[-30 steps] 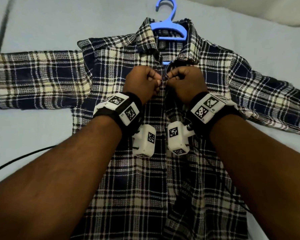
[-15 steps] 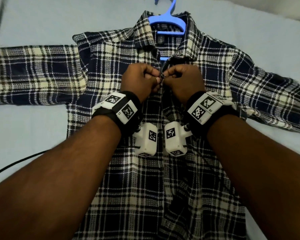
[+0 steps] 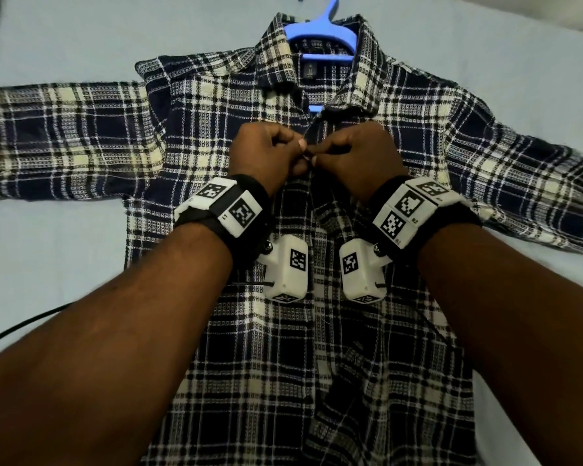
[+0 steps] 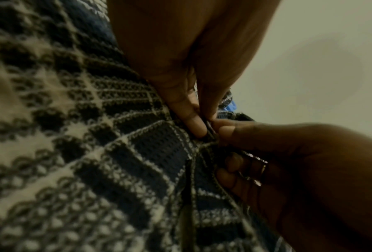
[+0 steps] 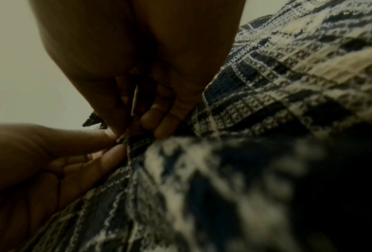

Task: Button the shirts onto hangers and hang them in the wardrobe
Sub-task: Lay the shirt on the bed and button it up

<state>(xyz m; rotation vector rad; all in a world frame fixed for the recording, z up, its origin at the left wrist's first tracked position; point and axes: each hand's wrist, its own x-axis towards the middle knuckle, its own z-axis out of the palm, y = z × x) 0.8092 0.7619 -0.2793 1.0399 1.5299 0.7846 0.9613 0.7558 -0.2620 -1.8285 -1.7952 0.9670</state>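
Up close, two hands pinch the front edges of a plaid shirt (image 3: pixel 216 136) just below its collar.

Left hand (image 3: pixel 265 156) and right hand (image 3: pixel 359 156) meet knuckle to knuckle, fingertips (image 4: pixel 194 126) nipping the placket; any button between them is hidden. Spread flat on a pale blue sheet (image 3: pixel 48 264), the shirt covers most of a blue hanger (image 3: pixel 320 33), whose hook is cut off at the top. Both wrist views are dim and blurred.
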